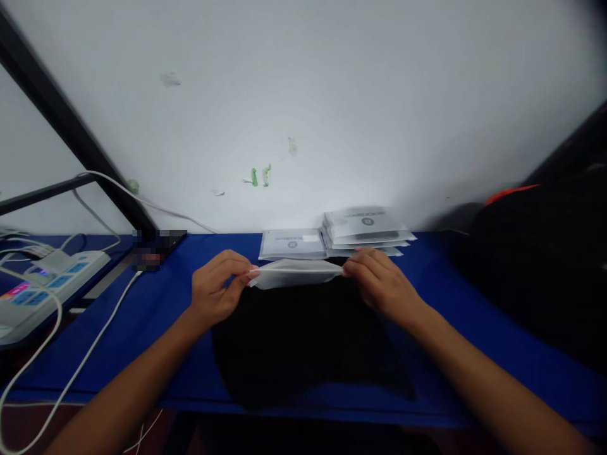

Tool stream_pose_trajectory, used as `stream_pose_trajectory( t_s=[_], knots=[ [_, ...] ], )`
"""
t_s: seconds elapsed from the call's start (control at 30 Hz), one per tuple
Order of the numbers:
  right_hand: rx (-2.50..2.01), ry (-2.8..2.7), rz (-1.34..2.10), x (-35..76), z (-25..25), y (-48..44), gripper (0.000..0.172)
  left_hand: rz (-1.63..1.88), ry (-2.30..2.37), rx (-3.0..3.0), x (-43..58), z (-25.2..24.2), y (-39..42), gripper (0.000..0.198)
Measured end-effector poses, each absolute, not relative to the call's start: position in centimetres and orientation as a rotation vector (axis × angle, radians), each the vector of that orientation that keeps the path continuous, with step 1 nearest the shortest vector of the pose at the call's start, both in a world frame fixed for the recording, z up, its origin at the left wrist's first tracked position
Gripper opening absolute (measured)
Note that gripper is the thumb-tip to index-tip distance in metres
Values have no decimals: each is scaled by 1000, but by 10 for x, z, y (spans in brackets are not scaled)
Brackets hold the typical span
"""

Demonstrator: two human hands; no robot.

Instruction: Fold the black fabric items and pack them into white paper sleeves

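A whitish, translucent plastic bag [296, 274] is stretched level between my two hands. My left hand [220, 284] pinches its left end between thumb and fingers. At the other end, my right hand [379, 278] closes on the bag's right corner. Beneath it, a black cloth [313, 347] lies spread over the blue table [190, 373]. Just beyond the bag rests a flat printed packet [289, 245], and to its right several similar packets [365, 224] are piled up.
A white power strip [61, 281] with plugs and cables stands at the left. A white cable [102, 328] runs to a dark device [161, 248], partly blurred out. On the right lies a large black bundle [535, 265] with a red edge. A pale wall [360, 114] rises behind the table.
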State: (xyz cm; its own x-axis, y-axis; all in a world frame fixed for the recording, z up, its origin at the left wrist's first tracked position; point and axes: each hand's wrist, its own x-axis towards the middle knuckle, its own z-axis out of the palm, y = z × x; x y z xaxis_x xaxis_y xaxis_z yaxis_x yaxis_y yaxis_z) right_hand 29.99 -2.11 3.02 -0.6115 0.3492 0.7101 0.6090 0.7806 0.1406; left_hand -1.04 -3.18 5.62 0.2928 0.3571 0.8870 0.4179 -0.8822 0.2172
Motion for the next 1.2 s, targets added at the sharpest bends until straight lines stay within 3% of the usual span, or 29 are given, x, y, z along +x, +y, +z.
stream_pose_trajectory(
  t_s=[0.37,0.53,0.67,0.77,0.9,1.1,1.2],
  knots=[
    [-818,-2288,-397,311,33,-14,17,-1703,-727,-2490,-11,53,-28,8],
    [-780,-2387,-312,285,38,-25,48,-1671,-681,-2551,-7,49,-32,7],
    [-767,-2509,-248,262,37,-25,39,-1638,-635,-2585,-4,49,-35,8],
    [-706,-2522,-318,260,41,-22,31,-1660,-678,-2512,-3,47,-37,16],
    [-658,-2315,-564,281,64,-14,40,-1844,-781,-2266,-3,45,-38,34],
    [-1050,-2020,-879,336,82,38,40,-1335,-983,-2598,5,35,-39,14],
    [-1294,-2088,-985,361,60,67,33,-876,-1218,-2825,10,25,-41,26]
  ],
)
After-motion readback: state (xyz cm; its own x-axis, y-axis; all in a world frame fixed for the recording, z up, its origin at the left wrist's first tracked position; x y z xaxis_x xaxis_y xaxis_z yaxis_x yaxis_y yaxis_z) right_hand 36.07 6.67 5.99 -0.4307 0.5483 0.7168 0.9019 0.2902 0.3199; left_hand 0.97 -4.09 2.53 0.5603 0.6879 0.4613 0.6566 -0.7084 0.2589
